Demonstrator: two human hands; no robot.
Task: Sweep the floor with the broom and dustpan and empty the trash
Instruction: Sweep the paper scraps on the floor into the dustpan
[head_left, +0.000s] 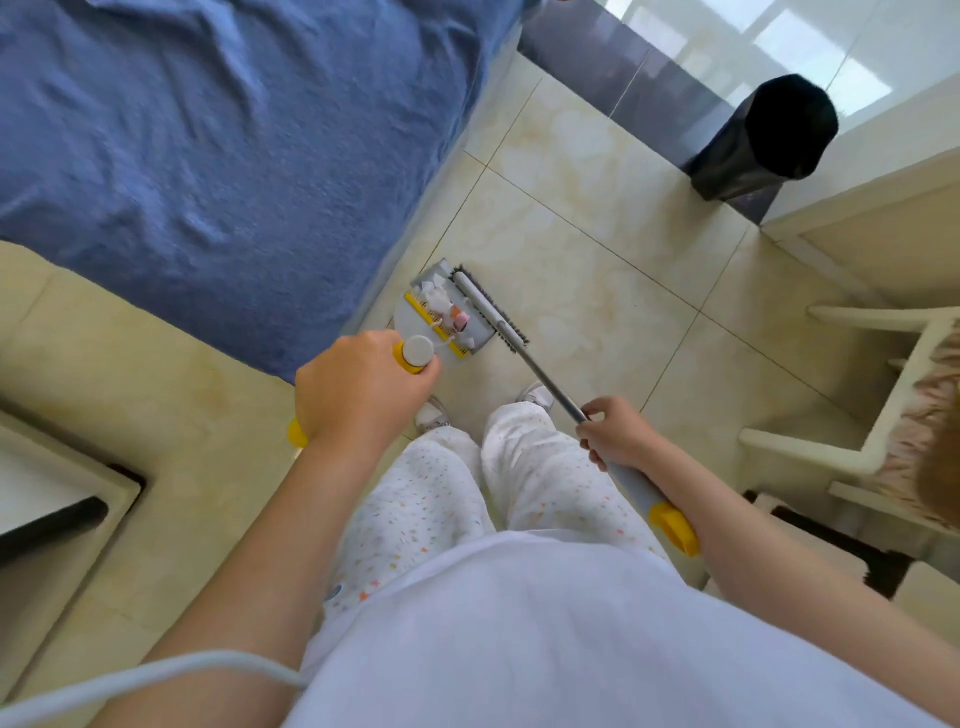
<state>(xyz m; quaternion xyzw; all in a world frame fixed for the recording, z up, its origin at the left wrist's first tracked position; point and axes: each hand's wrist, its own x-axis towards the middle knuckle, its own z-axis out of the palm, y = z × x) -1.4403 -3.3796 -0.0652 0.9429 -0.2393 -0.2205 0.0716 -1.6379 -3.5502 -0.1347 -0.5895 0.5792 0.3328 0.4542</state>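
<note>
Far L: white cable (156, 670) ran across the lower corner, over the L forearm. Bed (208, 130) w/ blue sheet filled the upper L, its edge just beside the dustpan.

L hand (358, 389) was wrapped round the dustpan's yellow grip, fingers curled tight, white end cap showing past the knuckles. Dustpan (410, 325) sat on the tile floor (597, 234) ahead of the feet. Scraps (447, 306) (white bits, one pink) lay inside it.

Broom (491, 309) head lay along the pan's R edge, touching it, bristles facing away from the pan. Shaft slanted back to the R hand (618, 436), fingers closed round it above the yellow end, which rested against the forearm.

Upper R: bin (769, 135) w/ black bag, well apart from the pan. Far R: pale chair (883, 415).
</note>
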